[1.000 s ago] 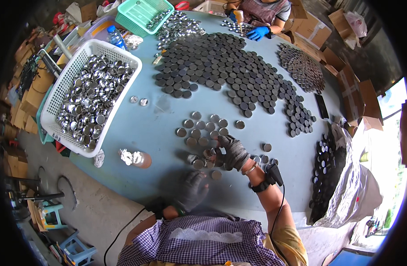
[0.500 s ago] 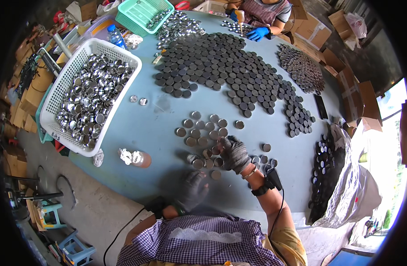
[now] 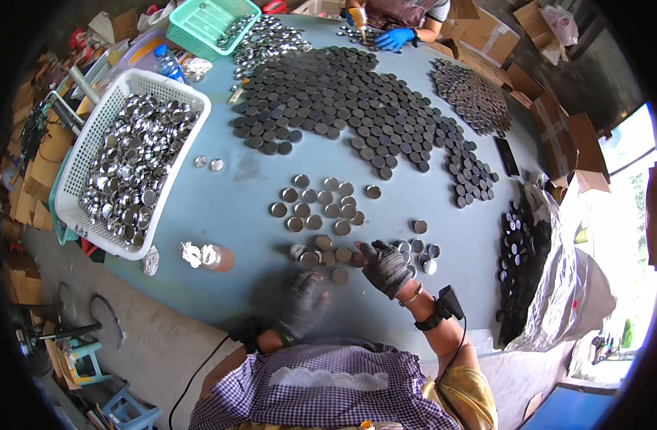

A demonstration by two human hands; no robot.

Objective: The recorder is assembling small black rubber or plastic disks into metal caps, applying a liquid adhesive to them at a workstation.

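Note:
My right hand (image 3: 386,269), in a grey fingerless glove, reaches over the table beside a loose cluster of round shallow metal caps (image 3: 328,256). Its fingers are bent, bare tips together at the right edge of that cluster; what they pinch, if anything, is hidden. Several more caps (image 3: 416,245) lie just past its knuckles. My left hand (image 3: 303,304), gloved alike, hovers low at the near side of the cluster, fingers loosely curled and slightly apart, seemingly holding nothing. Farther out, spaced caps (image 3: 302,210) lie in loose rows.
A white basket (image 3: 207,107) of shiny caps stands at left. Dark discs (image 3: 307,93) cover the table's middle. Near the left edge is a small jar (image 3: 219,258) with crumpled white stuff. Across, a person with a blue glove (image 3: 395,39) works. Silver sheeting (image 3: 565,287) hangs at right.
My right hand has drawn back toward me and slightly right, uncovering caps where its fingertips were. The left hand stays near its place. The whole view has shifted a little.

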